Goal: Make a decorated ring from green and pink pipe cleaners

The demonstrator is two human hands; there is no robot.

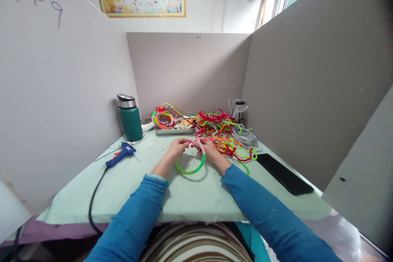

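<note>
Between my hands is a fuzzy ring (190, 172), bright green along its lower curve and pale pink at its upper right. My right hand (211, 151) is closed on the pink part of the ring. My left hand (178, 148) pinches a thin deep-pink strand (190, 142) at the top of the ring, close to the right fingertips. Whether the strand is yarn or pipe cleaner, I cannot tell. The ring hangs just over or rests on the pale tablecloth (196, 200); its exact contact is unclear.
A tangled heap of colourful fuzzy strands (219, 125) and coiled grey wire (245, 137) lie behind my right hand. A metal tray (175, 132) bears finished-looking rings (159, 119). Left are a blue glue gun (121, 155) and green bottle (131, 123); right, a black flat object (284, 174). Partitions enclose the table.
</note>
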